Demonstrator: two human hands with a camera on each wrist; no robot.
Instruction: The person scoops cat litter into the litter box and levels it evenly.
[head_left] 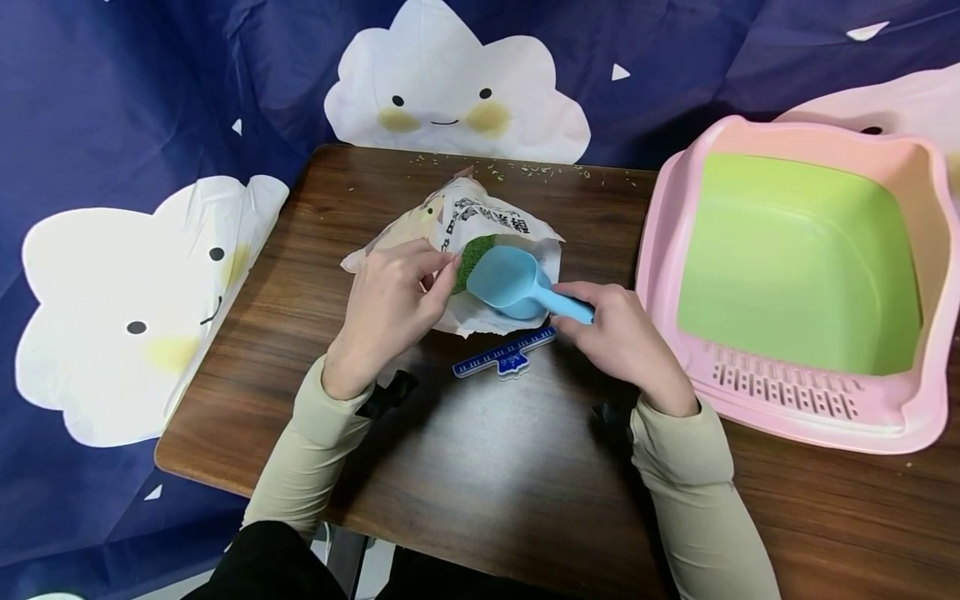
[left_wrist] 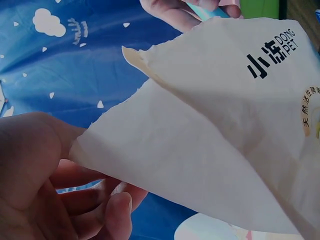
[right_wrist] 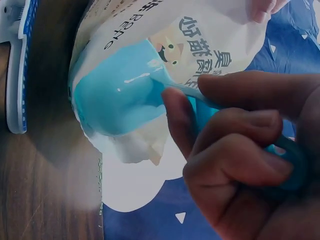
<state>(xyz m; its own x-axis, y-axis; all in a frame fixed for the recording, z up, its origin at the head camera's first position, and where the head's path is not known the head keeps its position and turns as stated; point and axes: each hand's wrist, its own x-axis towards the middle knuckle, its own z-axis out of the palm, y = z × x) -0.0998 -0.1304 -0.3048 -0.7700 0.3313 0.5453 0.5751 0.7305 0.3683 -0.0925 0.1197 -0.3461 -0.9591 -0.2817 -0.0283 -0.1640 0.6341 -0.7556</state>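
Note:
A torn-open white paper bag (head_left: 480,202) of green pellets (head_left: 476,253) lies on the table, its mouth facing me. My left hand (head_left: 397,304) pinches the edge of the bag's opening between thumb and fingers; the left wrist view shows the paper (left_wrist: 165,145) stretched from that grip. With my right hand (head_left: 618,333) I hold a light blue scoop (head_left: 506,279) by its handle, fingers curled round it in the right wrist view. The scoop's bowl (right_wrist: 120,90) is at the bag's mouth, beside the pellets, and no pellets show inside it.
A blue and white clip (head_left: 504,354) lies just in front of the bag. To the right stands a pink litter box (head_left: 795,417) with a green bottom. Small green bits (head_left: 536,171) are scattered along the table's back edge. A blue cloth (head_left: 285,75) with clouds hangs behind.

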